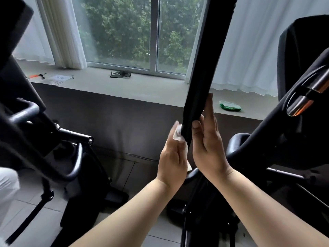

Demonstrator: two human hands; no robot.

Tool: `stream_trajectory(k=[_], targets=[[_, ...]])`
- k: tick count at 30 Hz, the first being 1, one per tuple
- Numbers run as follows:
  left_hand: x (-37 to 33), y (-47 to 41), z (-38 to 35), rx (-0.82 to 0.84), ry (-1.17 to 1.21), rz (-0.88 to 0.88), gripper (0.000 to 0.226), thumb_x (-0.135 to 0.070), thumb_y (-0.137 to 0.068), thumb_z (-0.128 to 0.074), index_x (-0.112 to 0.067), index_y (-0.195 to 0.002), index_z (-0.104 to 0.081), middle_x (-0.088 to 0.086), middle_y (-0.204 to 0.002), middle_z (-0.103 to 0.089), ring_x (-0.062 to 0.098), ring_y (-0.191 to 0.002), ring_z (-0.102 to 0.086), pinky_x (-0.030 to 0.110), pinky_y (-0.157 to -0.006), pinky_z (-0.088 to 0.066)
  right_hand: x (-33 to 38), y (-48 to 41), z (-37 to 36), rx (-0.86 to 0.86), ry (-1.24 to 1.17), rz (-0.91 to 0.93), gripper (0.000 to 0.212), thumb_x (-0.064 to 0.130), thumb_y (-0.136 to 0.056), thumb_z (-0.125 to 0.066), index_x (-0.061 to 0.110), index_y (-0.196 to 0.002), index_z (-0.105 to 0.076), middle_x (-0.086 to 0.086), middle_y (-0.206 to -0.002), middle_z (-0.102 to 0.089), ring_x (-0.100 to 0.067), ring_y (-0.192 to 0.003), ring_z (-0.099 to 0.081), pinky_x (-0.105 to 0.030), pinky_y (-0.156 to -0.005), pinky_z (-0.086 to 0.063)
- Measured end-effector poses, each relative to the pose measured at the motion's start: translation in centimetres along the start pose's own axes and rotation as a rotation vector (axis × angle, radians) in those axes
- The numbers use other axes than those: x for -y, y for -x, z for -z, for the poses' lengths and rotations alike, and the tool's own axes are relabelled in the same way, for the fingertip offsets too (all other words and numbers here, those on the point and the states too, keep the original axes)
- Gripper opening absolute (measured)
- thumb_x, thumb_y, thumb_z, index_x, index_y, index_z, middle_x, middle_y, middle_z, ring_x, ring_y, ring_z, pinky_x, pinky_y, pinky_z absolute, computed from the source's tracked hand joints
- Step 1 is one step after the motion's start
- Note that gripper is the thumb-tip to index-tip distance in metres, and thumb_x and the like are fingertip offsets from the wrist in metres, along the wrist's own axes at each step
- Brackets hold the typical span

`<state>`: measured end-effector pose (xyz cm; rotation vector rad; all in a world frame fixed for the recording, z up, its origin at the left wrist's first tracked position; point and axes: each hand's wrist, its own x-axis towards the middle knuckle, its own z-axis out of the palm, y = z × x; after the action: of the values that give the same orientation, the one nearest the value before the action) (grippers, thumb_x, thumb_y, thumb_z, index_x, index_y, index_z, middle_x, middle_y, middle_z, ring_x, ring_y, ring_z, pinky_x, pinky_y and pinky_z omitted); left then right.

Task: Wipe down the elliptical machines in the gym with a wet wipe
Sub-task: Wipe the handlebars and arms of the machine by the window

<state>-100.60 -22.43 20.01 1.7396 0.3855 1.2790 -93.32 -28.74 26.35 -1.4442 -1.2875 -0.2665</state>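
Note:
A black foam-covered handlebar (204, 68) of the elliptical rises from the centre up past the top edge. My left hand (171, 157) holds a white wet wipe (179, 137) against the left side of the bar's lower part. My right hand (207, 139) lies on the bar's right side with its fingers straight and its thumb across the front. The wipe is mostly hidden between my left hand and the bar.
A second black elliptical (44, 139) stands at the left, and the console and chrome grip (302, 98) of mine are at the right. On the window ledge (142, 86) lie a green wipe packet (230, 106), a dark strap (121, 74), paper and small tools.

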Motion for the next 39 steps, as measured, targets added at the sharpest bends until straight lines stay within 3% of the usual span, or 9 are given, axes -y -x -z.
stream_trajectory(k=[3, 6, 11, 17, 24, 27, 32, 37, 39], targets=[[-1.8, -1.3, -0.1, -0.055, -0.005, -0.042, 0.043, -0.005, -0.108, -0.042, -0.013, -0.15, -0.038, -0.042, -0.133, -0.051, -0.014, -0.125, -0.052, 0.016, -0.103, -0.045, 0.2, 0.1, -0.2, 0.004, -0.005, -0.041, 0.064, 0.024, -0.108, -0.037, 0.029, -0.161, -0.002, -0.018, -0.15, -0.047, -0.026, -0.137, -0.05, -0.039, -0.112, -0.04], [-1.5, -0.6, -0.8, -0.073, 0.085, -0.026, 0.036, -0.001, -0.108, -0.043, -0.005, -0.143, -0.047, -0.006, -0.144, -0.057, 0.004, -0.136, -0.051, 0.024, -0.111, -0.041, 0.4, 0.5, -0.5, -0.016, -0.007, -0.071, 0.065, 0.023, -0.107, -0.039, 0.028, -0.161, -0.003, -0.018, -0.148, -0.048, -0.023, -0.132, -0.055, -0.028, -0.11, -0.043], [0.6, 2.8, -0.3, -0.047, 0.057, 0.102, 0.037, -0.027, -0.108, -0.033, -0.029, -0.143, -0.046, -0.007, -0.145, -0.055, 0.01, -0.142, -0.045, 0.026, -0.118, -0.035, 0.2, 0.8, -0.7, -0.013, -0.012, -0.078, 0.063, 0.025, -0.107, -0.037, 0.039, -0.158, -0.001, -0.006, -0.163, -0.031, -0.025, -0.147, -0.038, -0.053, -0.115, -0.037], [-2.4, -0.4, -0.8, -0.065, 0.069, -0.047, 0.062, -0.04, -0.107, -0.043, 0.008, -0.146, -0.039, -0.019, -0.146, -0.053, 0.013, -0.136, -0.052, 0.042, -0.113, -0.043, 0.1, 0.9, -0.7, -0.003, -0.004, -0.108, 0.065, 0.026, -0.107, -0.037, 0.04, -0.158, 0.0, -0.013, -0.152, -0.046, -0.025, -0.137, -0.05, -0.047, -0.11, -0.042], [2.0, 4.2, -0.1, -0.047, 0.003, 0.228, 0.029, -0.042, -0.106, -0.033, -0.033, -0.124, -0.054, 0.003, -0.105, -0.069, 0.022, -0.103, -0.066, 0.04, -0.091, -0.053, -0.2, 1.6, -0.6, 0.032, -0.014, -0.096, 0.067, 0.02, -0.108, -0.038, 0.031, -0.161, 0.001, 0.005, -0.154, -0.04, -0.006, -0.133, -0.05, -0.043, -0.112, -0.044], [0.7, 2.6, 0.0, -0.031, 0.024, 0.143, 0.037, -0.028, -0.111, -0.036, -0.019, -0.145, -0.046, 0.008, -0.137, -0.062, 0.019, -0.129, -0.058, 0.028, -0.106, -0.048, -0.4, 1.8, -0.8, 0.03, -0.019, -0.101, 0.067, 0.024, -0.108, -0.039, 0.038, -0.16, 0.002, -0.007, -0.136, -0.056, -0.021, -0.122, -0.059, -0.049, -0.107, -0.045], [-0.1, 1.7, -0.6, -0.033, 0.063, 0.075, 0.046, -0.016, -0.11, -0.042, -0.004, -0.153, -0.034, 0.011, -0.151, -0.051, 0.025, -0.141, -0.048, 0.051, -0.113, -0.042, -0.9, 2.2, -1.0, 0.018, -0.013, -0.087, 0.067, 0.024, -0.108, -0.039, 0.039, -0.16, 0.001, -0.011, -0.123, -0.061, -0.034, -0.117, -0.059, -0.056, -0.104, -0.045], [1.2, 5.0, 0.2, 0.026, 0.053, 0.238, 0.046, -0.026, -0.11, -0.032, -0.012, -0.154, -0.039, -0.041, -0.114, -0.059, -0.021, -0.116, -0.051, 0.005, -0.097, -0.042, -0.8, 2.7, -1.4, 0.02, -0.046, -0.085, 0.067, 0.022, -0.108, -0.037, 0.041, -0.159, 0.003, -0.007, -0.158, -0.04, -0.024, -0.144, -0.041, -0.057, -0.114, -0.037], [0.7, 4.1, 0.4, 0.033, 0.05, 0.24, 0.043, -0.023, -0.111, -0.034, -0.018, -0.153, -0.039, -0.028, -0.128, -0.06, -0.011, -0.125, -0.052, 0.016, -0.105, -0.045, -1.1, 2.7, -1.6, 0.027, -0.031, -0.087, 0.067, 0.024, -0.108, -0.037, 0.045, -0.158, 0.003, -0.009, -0.151, -0.046, -0.031, -0.134, -0.05, -0.057, -0.109, -0.041]])
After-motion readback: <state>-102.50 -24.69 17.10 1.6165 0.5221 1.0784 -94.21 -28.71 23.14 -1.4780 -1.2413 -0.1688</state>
